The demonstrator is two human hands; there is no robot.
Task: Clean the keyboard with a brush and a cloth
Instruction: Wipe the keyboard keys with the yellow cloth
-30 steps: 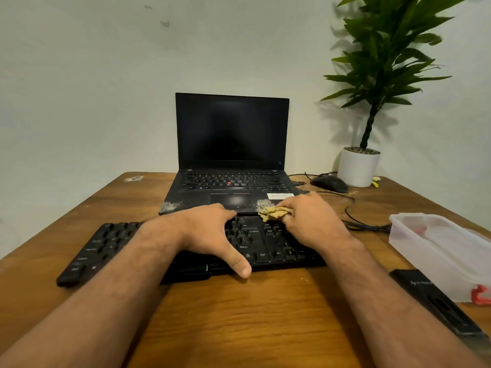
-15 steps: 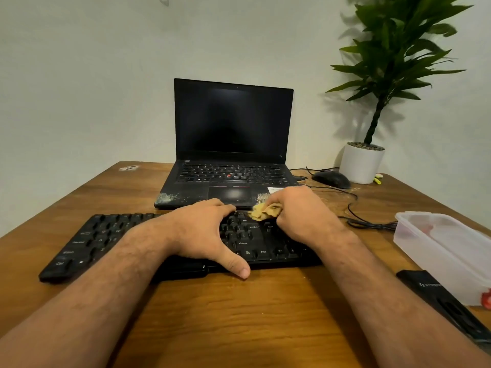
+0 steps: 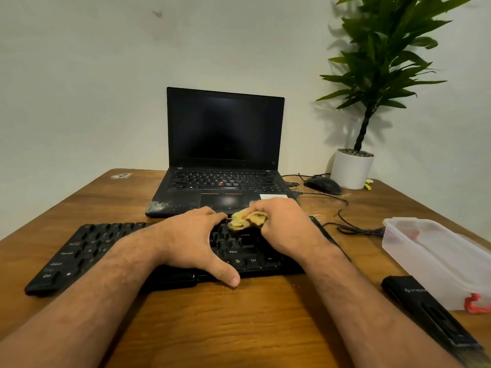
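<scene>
A black keyboard (image 3: pixel 79 251) lies across the wooden table (image 3: pixel 239 328) in front of me. My left hand (image 3: pixel 194 240) rests flat on its middle, fingers spread, thumb over the front edge. My right hand (image 3: pixel 287 229) is closed around a crumpled yellow cloth (image 3: pixel 245 219) and presses it on the keys near the keyboard's far right side. A black brush (image 3: pixel 430 317) with grey bristles lies on the table at the lower right, apart from both hands.
An open black laptop (image 3: pixel 223 160) with dusty palm rest stands just behind the keyboard. A black mouse (image 3: pixel 322 185) and cable lie right of it, beside a potted plant (image 3: pixel 352 168). A clear plastic box (image 3: pixel 438 261) sits at the right edge.
My right hand has slid the cloth slightly left along the far keys. My left hand has stayed in place on the keyboard. The view has shifted a little.
</scene>
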